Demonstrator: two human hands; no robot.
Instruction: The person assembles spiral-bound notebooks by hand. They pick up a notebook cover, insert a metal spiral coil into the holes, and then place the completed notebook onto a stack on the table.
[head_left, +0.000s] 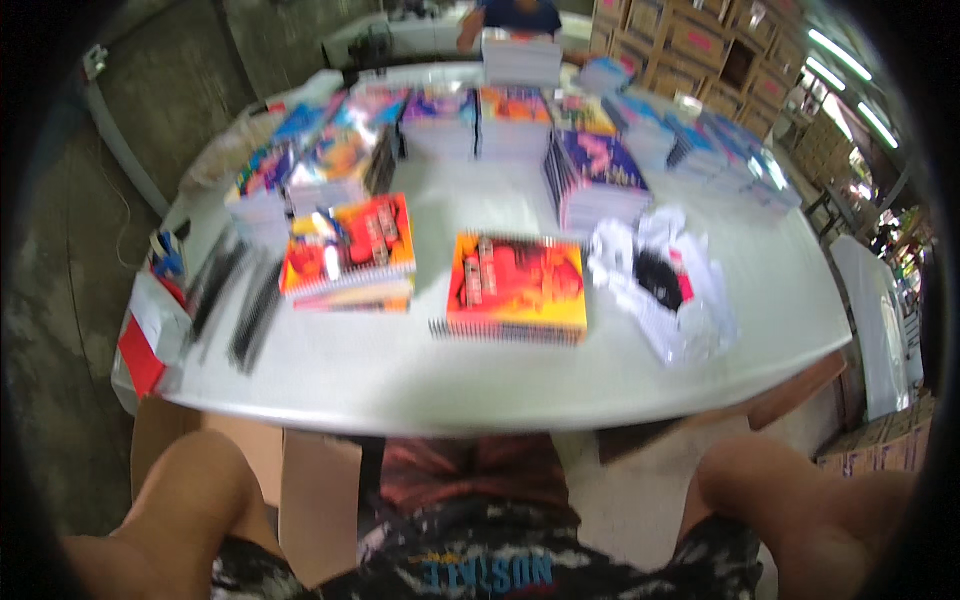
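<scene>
Neither of my hands is in the picture. Only my bent left arm [195, 485] and bent right arm [755, 490] show along the lower edge, in front of the table. Closest to me on the white table [470, 385] lie two low stacks of spiral-bound books with red and yellow covers. The left stack [350, 250] is uneven, with its lower books sticking out. The right stack [515, 285] sits squarely near the middle. Right of it is a crumpled white plastic bag [690, 320] with something black [658, 280] on it.
Black binding coils [258, 310], blurred, lie at the left. Taller book stacks [515, 125] line the far side, with one purple-covered stack [600, 180] nearer. A red and white packet [150, 335] sits at the left edge. Cardboard boxes [690, 45] and a person [520, 15] are behind.
</scene>
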